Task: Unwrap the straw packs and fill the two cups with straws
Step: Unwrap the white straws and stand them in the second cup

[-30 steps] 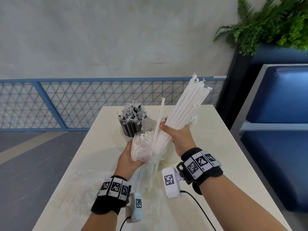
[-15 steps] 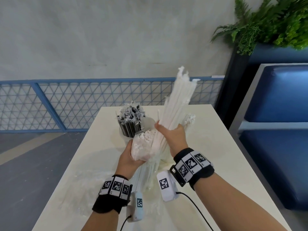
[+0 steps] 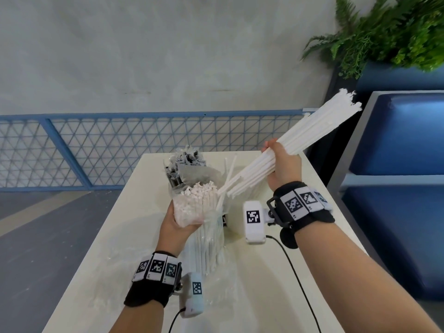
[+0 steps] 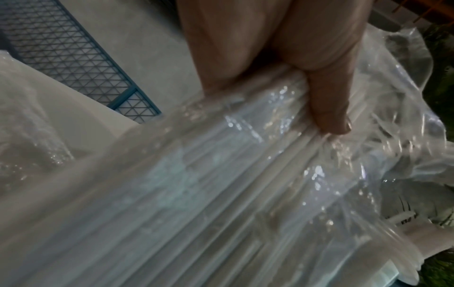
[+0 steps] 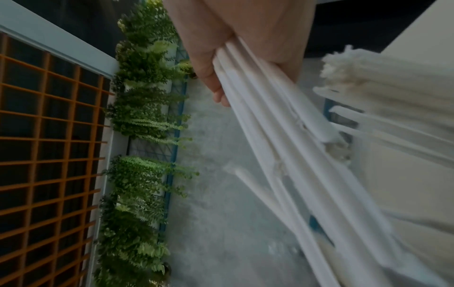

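My left hand (image 3: 179, 224) grips a clear plastic pack of white wrapped straws (image 3: 200, 205) above the table; the left wrist view shows my fingers (image 4: 326, 108) curled around the plastic-covered straws (image 4: 221, 194). My right hand (image 3: 283, 162) holds a thick bunch of white straws (image 3: 312, 135), pulled out and tilted up to the right; its lower ends are still near the pack's mouth. In the right wrist view that bunch (image 5: 282, 136) runs through my fingers (image 5: 216, 91). A cup of black wrapped straws (image 3: 182, 167) stands behind the pack. The second cup is hidden.
The cream table (image 3: 312, 224) carries crumpled clear wrapping (image 3: 115, 280) at the near left. A blue mesh railing (image 3: 96, 150) runs behind it. A blue padded bench (image 3: 396, 164) and a fern planter (image 3: 389, 32) stand on the right.
My right hand has swung the bunch of white straws from nearly upright over the pack out to the right, drawing it further out. The left hand has stayed on the pack.
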A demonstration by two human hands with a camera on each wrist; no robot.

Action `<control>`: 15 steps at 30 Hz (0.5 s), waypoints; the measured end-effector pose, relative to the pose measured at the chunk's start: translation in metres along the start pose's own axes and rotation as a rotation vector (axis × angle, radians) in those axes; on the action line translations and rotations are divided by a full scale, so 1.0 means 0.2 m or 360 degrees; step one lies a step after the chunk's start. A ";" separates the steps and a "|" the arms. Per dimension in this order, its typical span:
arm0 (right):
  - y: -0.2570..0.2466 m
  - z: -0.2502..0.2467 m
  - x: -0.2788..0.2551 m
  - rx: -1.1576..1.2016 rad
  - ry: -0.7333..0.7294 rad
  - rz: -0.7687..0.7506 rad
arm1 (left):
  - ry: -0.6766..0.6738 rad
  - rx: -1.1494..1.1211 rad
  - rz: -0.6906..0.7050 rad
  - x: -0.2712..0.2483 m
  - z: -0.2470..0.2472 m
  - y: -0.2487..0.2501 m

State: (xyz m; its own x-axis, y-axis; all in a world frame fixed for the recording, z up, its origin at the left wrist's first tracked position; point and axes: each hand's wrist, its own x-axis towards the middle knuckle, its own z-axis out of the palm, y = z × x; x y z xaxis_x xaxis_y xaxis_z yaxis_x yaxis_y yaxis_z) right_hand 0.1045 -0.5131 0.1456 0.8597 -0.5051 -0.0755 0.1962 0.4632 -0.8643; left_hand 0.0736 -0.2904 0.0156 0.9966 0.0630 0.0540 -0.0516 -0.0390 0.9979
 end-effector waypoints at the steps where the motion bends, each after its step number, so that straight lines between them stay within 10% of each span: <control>1: -0.03 0.01 0.02 -0.0056 0.0038 -0.0061 | 0.0007 -0.0008 0.0000 0.00 0.00 0.00; 15: -0.01 0.07 0.05 -0.0184 0.0016 -0.0419 | -0.0001 -0.0152 0.0045 0.00 0.03 0.02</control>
State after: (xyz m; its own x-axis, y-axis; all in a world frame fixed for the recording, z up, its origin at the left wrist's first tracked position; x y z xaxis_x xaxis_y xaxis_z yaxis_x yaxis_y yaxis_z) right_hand 0.1192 -0.5094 0.1532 0.7816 -0.6044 0.1544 0.3562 0.2292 -0.9059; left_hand 0.0738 -0.2957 0.0187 0.9946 0.0627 0.0825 -0.0859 0.0547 0.9948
